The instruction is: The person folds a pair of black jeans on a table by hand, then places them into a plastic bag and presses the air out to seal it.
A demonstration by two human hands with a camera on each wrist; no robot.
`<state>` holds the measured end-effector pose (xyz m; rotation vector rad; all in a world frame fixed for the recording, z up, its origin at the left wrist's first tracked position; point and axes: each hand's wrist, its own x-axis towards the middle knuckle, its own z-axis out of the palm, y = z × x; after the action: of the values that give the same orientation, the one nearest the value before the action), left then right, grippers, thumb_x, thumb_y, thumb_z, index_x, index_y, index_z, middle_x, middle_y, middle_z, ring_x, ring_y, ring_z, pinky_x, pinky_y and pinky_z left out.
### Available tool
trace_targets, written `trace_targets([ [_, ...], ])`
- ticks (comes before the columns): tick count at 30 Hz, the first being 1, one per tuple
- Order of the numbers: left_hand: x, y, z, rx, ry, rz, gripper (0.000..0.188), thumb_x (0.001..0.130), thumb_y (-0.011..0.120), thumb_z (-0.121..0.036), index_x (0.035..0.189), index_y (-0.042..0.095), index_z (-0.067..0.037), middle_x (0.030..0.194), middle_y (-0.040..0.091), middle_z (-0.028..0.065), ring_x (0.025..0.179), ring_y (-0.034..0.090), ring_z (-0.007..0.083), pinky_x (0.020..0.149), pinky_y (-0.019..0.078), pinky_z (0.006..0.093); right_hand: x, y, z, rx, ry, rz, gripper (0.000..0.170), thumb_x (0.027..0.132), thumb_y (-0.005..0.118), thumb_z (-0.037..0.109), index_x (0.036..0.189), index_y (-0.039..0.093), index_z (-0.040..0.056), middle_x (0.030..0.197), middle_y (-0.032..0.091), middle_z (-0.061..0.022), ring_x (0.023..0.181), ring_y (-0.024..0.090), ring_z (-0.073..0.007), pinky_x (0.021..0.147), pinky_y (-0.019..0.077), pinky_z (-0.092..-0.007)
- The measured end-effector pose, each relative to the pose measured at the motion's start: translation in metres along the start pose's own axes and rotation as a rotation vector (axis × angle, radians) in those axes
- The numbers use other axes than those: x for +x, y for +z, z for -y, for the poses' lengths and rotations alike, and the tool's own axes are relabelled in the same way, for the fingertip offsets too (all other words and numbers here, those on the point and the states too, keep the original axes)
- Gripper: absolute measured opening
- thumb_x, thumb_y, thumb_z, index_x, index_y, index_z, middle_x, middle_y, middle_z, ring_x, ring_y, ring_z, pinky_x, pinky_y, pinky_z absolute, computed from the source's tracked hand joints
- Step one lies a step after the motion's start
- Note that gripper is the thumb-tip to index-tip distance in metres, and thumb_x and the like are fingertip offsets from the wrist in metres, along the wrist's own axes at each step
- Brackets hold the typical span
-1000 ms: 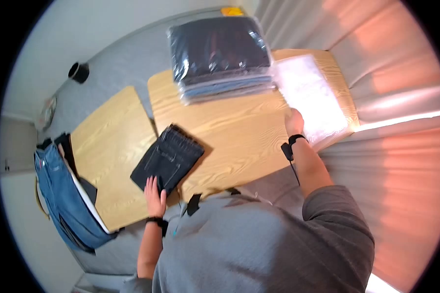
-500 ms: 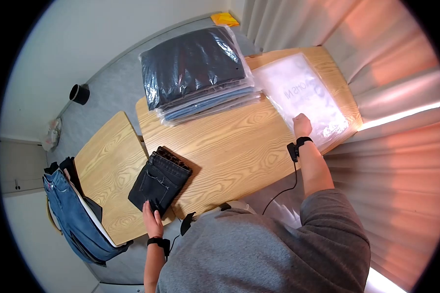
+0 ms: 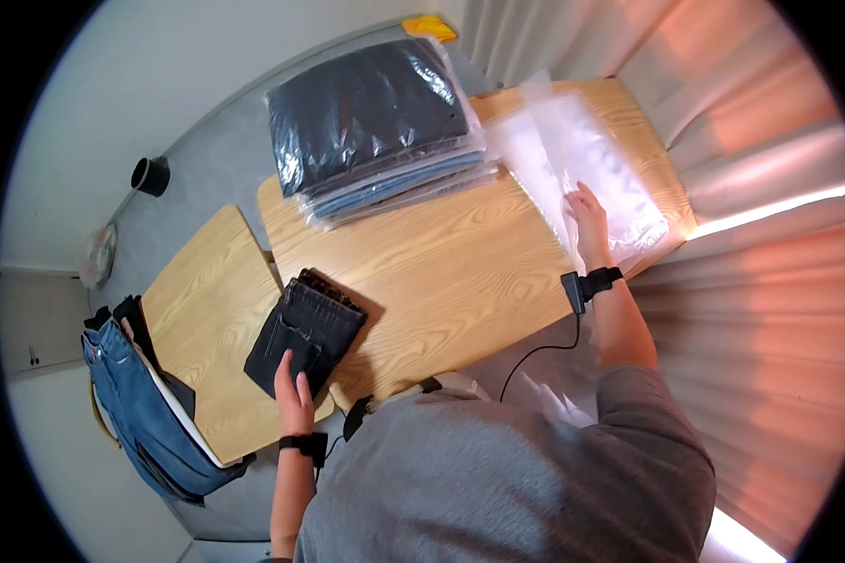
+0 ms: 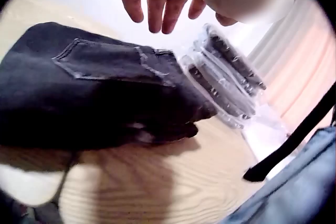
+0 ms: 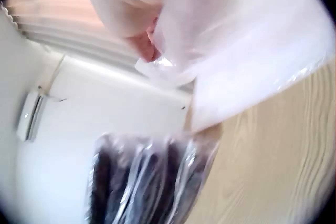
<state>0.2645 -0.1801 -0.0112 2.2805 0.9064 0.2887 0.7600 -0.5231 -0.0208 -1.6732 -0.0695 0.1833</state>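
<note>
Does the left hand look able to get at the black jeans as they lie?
Yes, most likely: the left hand is open at the near edge of the black jeans, and nothing lies on top.

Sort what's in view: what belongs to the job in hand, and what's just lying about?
Job in hand:
- folded black jeans
- clear plastic bag in the right hand
- bagged garments, probably
- table

Lying about, apparently:
- black bin
- yellow item
- blue jeans, though possibly waiting
</note>
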Motion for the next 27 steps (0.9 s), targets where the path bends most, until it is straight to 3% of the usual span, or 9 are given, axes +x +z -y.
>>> trace_targets([
  [2, 0.016, 0.001, -0.002, -0.061, 0.180, -0.015, 0.040, 0.093, 0.046, 0.001, 0.133, 0.044, 0.001, 0.132, 0.052, 0.0146, 0.122, 0.051, 0.0247, 0.103, 0.0371, 0.0343, -0.041, 0.037, 0.037, -0.050, -0.173, 0.097, 0.016, 0.088, 0.062, 0.016, 0.095, 0.064, 0.0020, 0.152, 0.026, -0.0171, 0.136, 0.031, -0.0279, 0.109, 0.0270, -0.0388],
  [3, 0.025, -0.003, -0.021, -0.082, 0.212, -0.065, 0.037, 0.090, 0.050, -0.001, 0.127, 0.051, -0.002, 0.124, 0.057, 0.0169, 0.116, 0.054, 0.0324, 0.099, 0.0410, 0.0377, -0.066, 0.058, 0.058, -0.016, -0.218, 0.156, 0.012, 0.089, 0.061, 0.015, 0.093, 0.063, 0.0030, 0.154, 0.021, -0.0168, 0.142, 0.021, -0.0288, 0.113, 0.0195, -0.0394],
  [6, 0.045, -0.021, -0.059, -0.197, 0.304, -0.083, 0.039, 0.088, 0.049, 0.004, 0.125, 0.054, -0.005, 0.122, 0.059, 0.0144, 0.115, 0.055, 0.0302, 0.098, 0.0422, 0.0361, -0.133, 0.115, 0.100, -0.055, -0.415, 0.348, 0.007, 0.088, 0.062, 0.011, 0.090, 0.062, 0.0043, 0.155, 0.016, -0.0165, 0.144, 0.014, -0.0299, 0.113, 0.0187, -0.0392],
  [10, 0.052, -0.055, -0.092, -0.378, 0.531, -0.032, 0.047, 0.085, 0.052, 0.003, 0.130, 0.051, -0.006, 0.135, 0.050, 0.0155, 0.124, 0.048, 0.0318, 0.102, 0.0384, 0.0370, -0.212, 0.191, 0.117, 0.054, -0.562, 0.570, 0.006, 0.085, 0.065, 0.009, 0.090, 0.063, 0.0078, 0.154, 0.018, -0.0204, 0.142, 0.019, -0.0336, 0.112, 0.0221, -0.0398],
  [13, 0.045, -0.076, -0.082, -0.484, 0.625, 0.036, 0.048, 0.089, 0.057, -0.019, 0.136, 0.048, -0.009, 0.152, 0.020, 0.0220, 0.137, 0.029, 0.0376, 0.111, 0.0249, 0.0437, -0.267, 0.248, 0.106, -0.060, -0.439, 0.733, 0.007, 0.083, 0.066, 0.011, 0.090, 0.064, 0.0090, 0.151, 0.024, -0.0216, 0.139, 0.025, -0.0357, 0.110, 0.0254, -0.0403],
  [16, 0.028, -0.100, -0.050, -0.527, 0.555, 0.050, 0.047, 0.090, 0.057, -0.024, 0.135, 0.050, -0.013, 0.154, 0.009, 0.0231, 0.139, 0.025, 0.0403, 0.111, 0.0224, 0.0482, -0.307, 0.309, 0.098, -0.032, -0.405, 0.945, 0.009, 0.081, 0.067, 0.012, 0.089, 0.065, 0.0103, 0.137, 0.042, -0.0208, 0.127, 0.041, -0.0322, 0.105, 0.0308, -0.0392],
  [21, 0.003, -0.132, 0.029, -0.415, 0.193, -0.193, 0.025, 0.089, 0.056, -0.011, 0.110, 0.068, -0.010, 0.150, 0.025, 0.0241, 0.135, 0.034, 0.0342, 0.102, 0.0360, 0.0384, -0.376, 0.412, 0.066, -0.029, -0.457, 1.125, 0.025, 0.081, 0.065, 0.017, 0.104, 0.066, 0.0068, 0.105, 0.064, -0.0136, 0.103, 0.054, -0.0309, 0.093, 0.0399, -0.0390],
  [25, -0.004, -0.121, 0.143, -0.732, -0.226, -0.222, 0.034, 0.088, 0.053, -0.005, 0.122, 0.059, -0.004, 0.133, 0.048, 0.0201, 0.113, 0.051, 0.0221, 0.090, 0.0445, 0.0310, -0.416, 0.474, 0.046, -0.274, -0.281, 1.560, 0.025, 0.086, 0.063, 0.021, 0.105, 0.066, 0.0065, 0.116, 0.060, -0.0173, 0.109, 0.052, -0.0352, 0.096, 0.0398, -0.0418],
  [27, -0.009, -0.137, 0.176, -0.822, -0.392, -0.175, 0.050, 0.084, 0.050, 0.004, 0.134, 0.046, 0.002, 0.112, 0.063, 0.0155, 0.099, 0.059, 0.0151, 0.084, 0.0477, 0.0265, -0.437, 0.488, 0.015, -0.209, -0.330, 1.480, 0.025, 0.089, 0.060, 0.024, 0.107, 0.064, 0.0068, 0.129, 0.051, -0.0215, 0.125, 0.045, -0.0344, 0.100, 0.0382, -0.0402],
])
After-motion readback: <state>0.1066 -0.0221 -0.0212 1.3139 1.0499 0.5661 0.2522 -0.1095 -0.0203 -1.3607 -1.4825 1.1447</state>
